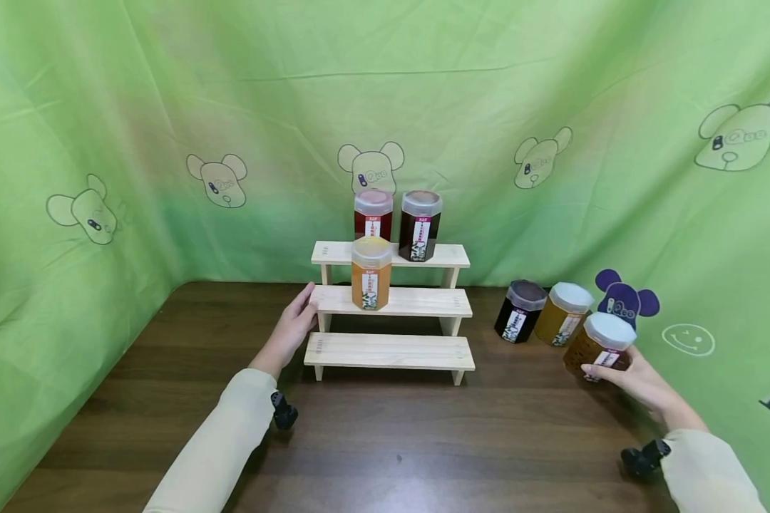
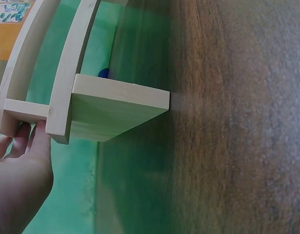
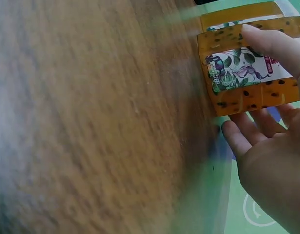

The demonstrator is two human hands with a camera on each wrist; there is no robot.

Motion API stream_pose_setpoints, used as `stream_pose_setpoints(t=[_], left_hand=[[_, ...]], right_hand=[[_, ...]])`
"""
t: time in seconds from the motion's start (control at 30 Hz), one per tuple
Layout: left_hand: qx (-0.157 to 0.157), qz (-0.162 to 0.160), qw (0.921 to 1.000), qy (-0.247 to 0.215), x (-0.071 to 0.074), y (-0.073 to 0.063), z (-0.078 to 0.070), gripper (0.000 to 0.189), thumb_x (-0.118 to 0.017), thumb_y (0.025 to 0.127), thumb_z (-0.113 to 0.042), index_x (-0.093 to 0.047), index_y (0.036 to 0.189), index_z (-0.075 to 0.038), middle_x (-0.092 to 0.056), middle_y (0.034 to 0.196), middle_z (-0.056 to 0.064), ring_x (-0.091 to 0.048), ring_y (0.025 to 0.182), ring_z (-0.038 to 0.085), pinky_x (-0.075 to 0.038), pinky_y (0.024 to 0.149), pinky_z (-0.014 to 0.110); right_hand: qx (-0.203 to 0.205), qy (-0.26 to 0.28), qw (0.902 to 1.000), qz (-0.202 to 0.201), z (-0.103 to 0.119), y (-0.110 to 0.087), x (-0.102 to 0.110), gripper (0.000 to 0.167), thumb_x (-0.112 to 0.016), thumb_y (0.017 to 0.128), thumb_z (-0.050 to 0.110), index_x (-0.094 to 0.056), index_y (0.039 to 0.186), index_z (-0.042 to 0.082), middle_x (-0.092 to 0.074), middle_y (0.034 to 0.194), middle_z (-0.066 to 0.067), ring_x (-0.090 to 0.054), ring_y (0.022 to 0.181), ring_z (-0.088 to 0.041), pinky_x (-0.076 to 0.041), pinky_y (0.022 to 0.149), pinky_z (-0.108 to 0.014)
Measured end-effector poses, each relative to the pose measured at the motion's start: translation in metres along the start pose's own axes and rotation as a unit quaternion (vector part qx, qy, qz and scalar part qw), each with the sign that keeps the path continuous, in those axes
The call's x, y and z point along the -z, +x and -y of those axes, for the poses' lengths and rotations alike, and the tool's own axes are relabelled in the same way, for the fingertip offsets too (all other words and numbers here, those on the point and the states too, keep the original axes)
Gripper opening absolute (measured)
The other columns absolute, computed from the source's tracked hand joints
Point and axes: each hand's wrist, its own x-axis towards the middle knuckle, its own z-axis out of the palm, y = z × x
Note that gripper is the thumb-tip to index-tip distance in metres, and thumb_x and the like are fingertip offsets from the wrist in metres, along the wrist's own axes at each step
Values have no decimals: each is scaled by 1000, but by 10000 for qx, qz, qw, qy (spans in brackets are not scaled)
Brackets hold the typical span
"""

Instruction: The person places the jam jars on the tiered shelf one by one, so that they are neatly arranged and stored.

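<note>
A three-step light wooden stand (image 1: 391,350) stands on the dark table. My left hand (image 1: 289,331) grips the left end of its middle step, fingertips tucked against the wood in the left wrist view. At the far right, my right hand (image 1: 644,385) holds a six-sided jar of orange-brown jam with dark seeds (image 1: 579,354), thumb across its front and fingers on the opposite side. The jar has a white lid and leans slightly. In the right wrist view its flowered label (image 3: 237,68) shows beside the thumb.
A red jar (image 1: 373,226) and a dark jar (image 1: 417,239) stand on the top step, an orange-yellow jar (image 1: 371,285) on the middle one. Left of the held jar are a black jar (image 1: 520,313) and a golden jar (image 1: 558,320). Green printed cloth (image 1: 263,235) hangs behind.
</note>
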Motion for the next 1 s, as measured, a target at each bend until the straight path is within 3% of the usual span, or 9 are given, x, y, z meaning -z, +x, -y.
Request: stream_pose_setpoints(t=[0.07, 0.13, 0.37, 0.53, 0.77, 1.0], left_hand=[[9, -11, 10000, 25, 0, 0, 0, 55, -36, 111, -15, -17, 162, -10, -15, 165, 15, -25, 147, 32, -31, 116, 47], [40, -14, 10000, 61, 0, -1, -1, 55, -36, 111, -16, -17, 162, -10, -15, 165, 14, -25, 147, 31, -31, 116, 47], [44, 39, 10000, 48, 2, -1, -2, 55, -35, 111, -16, -16, 162, -11, -14, 165, 15, -24, 148, 31, -30, 116, 48], [48, -6, 10000, 40, 3, 0, -2, 55, -36, 111, -15, -16, 162, -11, -15, 165, 14, -24, 148, 30, -31, 116, 47], [51, -29, 10000, 35, 2, 0, -1, 54, -35, 111, -14, -17, 162, -11, -16, 165, 15, -26, 147, 30, -32, 116, 46], [41, -23, 9999, 103, 1, 0, -2, 54, -36, 111, -16, -17, 162, -11, -16, 165, 15, -27, 147, 30, -32, 116, 46]], right_hand=[[105, 139, 9998, -88, 0, 1, -2, 77, -70, 95, 16, -18, 144, -14, -52, 121, -10, -49, 94, 11, -45, 79, -11], [110, 126, 9998, -114, 0, 2, -4, 76, -70, 96, 17, -20, 143, -14, -52, 118, -4, -49, 93, 11, -45, 79, -10], [45, -252, 9995, -175, 3, 4, -4, 80, -70, 96, 23, -19, 146, -14, -43, 134, -34, -45, 93, 13, -42, 76, -10], [195, -261, 9991, -257, 8, 5, -6, 80, -72, 95, 23, -21, 145, -13, -43, 134, -34, -46, 93, 13, -43, 76, -10], [364, -173, 9985, -365, 13, 4, -7, 76, -72, 94, 18, -23, 144, -12, -50, 124, -19, -49, 93, 11, -46, 77, -10], [505, -605, 9951, -589, 27, -2, 1, 81, -70, 96, 22, -20, 149, -12, -44, 134, -39, -42, 93, 15, -44, 74, -10]])
